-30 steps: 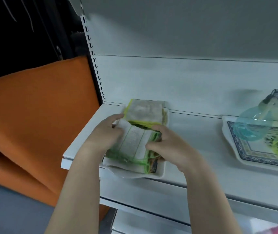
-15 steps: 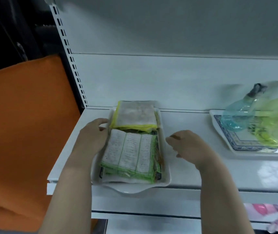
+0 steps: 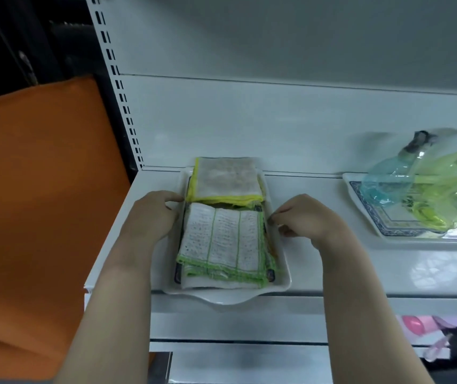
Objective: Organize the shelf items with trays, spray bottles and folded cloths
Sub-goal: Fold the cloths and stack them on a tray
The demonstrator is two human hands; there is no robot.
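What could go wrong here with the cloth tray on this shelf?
The front edge of the cloth tray overhangs the shelf lip; with the left hand and right hand at its sides, a pull forward might tip it off. The green-edged cloths sit unevenly stacked and could slide out if it tilts.

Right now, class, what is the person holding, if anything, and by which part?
The white tray of folded cloths: the left hand grips its left rim, and the right hand pinches its right rim.
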